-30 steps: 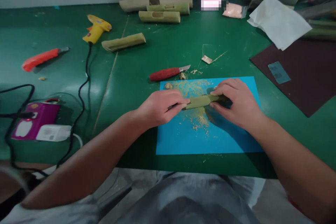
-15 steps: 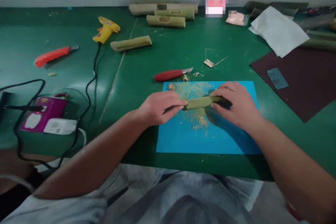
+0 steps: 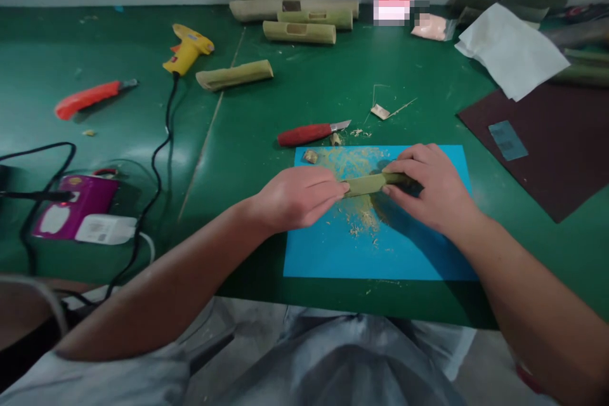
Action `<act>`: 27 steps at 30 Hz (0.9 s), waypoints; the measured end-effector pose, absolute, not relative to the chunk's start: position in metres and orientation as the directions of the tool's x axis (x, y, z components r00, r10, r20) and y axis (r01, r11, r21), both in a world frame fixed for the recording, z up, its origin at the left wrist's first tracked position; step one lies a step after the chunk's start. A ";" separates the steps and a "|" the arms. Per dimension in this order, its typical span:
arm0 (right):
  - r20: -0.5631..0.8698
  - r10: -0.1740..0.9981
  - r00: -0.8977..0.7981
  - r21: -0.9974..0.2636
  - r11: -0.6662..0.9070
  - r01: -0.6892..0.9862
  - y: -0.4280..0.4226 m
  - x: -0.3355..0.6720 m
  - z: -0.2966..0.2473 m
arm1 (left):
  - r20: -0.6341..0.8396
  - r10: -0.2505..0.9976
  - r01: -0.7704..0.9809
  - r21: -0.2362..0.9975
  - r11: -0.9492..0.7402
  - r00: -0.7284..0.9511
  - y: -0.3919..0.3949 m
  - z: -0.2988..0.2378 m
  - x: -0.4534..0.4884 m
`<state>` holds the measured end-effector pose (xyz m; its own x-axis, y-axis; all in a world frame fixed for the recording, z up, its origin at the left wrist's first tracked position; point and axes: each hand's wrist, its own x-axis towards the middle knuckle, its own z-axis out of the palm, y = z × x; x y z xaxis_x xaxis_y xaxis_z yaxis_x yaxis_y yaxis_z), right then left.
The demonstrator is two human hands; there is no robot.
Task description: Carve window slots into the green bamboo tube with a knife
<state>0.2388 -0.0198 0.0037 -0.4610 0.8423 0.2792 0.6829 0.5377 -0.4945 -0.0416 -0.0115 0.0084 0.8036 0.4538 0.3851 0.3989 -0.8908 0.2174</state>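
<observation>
A short green bamboo piece [image 3: 365, 186] is held level above a blue sheet [image 3: 328, 257]. My right hand [image 3: 431, 187] grips its right part, thumb below and fingers above. At the bamboo's left end, the closed fingertips of my left hand [image 3: 304, 196] press against it and cover that end. What lies between those fingers is hidden. Pale shavings and dust [image 3: 364, 222] are scattered on the sheet below and behind the bamboo. Just beyond the sheet lies a red-handled knife [image 3: 304, 134], its blade pointing right.
Left are a yellow glue gun [image 3: 188, 51], an orange-red cutter [image 3: 88, 100] and a purple power box [image 3: 80, 203] with cables. Cut bamboo tubes [image 3: 299, 32] lie at the back. On the right are white paper [image 3: 514, 51] and a dark brown sheet [image 3: 561, 158].
My left hand has slid slightly right along the bamboo, covering more of its left end. My right hand keeps its grip in nearly the same place.
</observation>
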 end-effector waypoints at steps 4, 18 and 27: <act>0.265 0.842 -0.470 -0.495 0.537 0.683 -0.019 0.239 0.004 | 0.365 0.476 0.423 0.219 -0.879 0.800 -0.014 0.008 -0.043; 0.300 0.874 -0.383 -0.317 0.470 0.824 -0.038 0.233 0.007 | 0.525 0.633 0.474 0.419 -0.774 0.569 -0.007 0.009 -0.042; 0.270 0.914 -0.303 -0.274 0.375 0.886 -0.046 0.225 0.004 | 0.407 0.820 0.572 0.587 -0.573 0.403 -0.004 0.027 -0.016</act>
